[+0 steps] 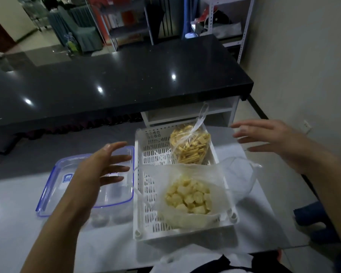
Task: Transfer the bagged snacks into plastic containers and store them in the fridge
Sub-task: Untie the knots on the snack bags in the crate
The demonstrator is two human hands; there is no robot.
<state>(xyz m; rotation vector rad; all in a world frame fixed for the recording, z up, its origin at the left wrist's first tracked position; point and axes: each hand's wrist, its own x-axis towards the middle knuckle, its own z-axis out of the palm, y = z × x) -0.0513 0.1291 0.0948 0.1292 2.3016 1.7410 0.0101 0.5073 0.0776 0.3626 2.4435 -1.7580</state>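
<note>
A white slotted basket (144, 196) stands on the white table. In its far half lies a knotted clear bag of yellow stick snacks (191, 146). In its near half sits an opened bag of pale yellow chunks (189, 198). To the left of the basket is a clear plastic container with a blue-edged lid (53, 186). My left hand (104, 166) hovers over that lid, fingers spread and holding nothing. My right hand (264, 138) is raised to the right of the basket, fingers straight, also holding nothing.
An empty clear plastic bag (238, 176) lies just right of the basket. A black glossy counter (106, 85) runs across behind the table. Shelving and chairs stand further back. White and dark cloth (205, 261) lies at the table's near edge.
</note>
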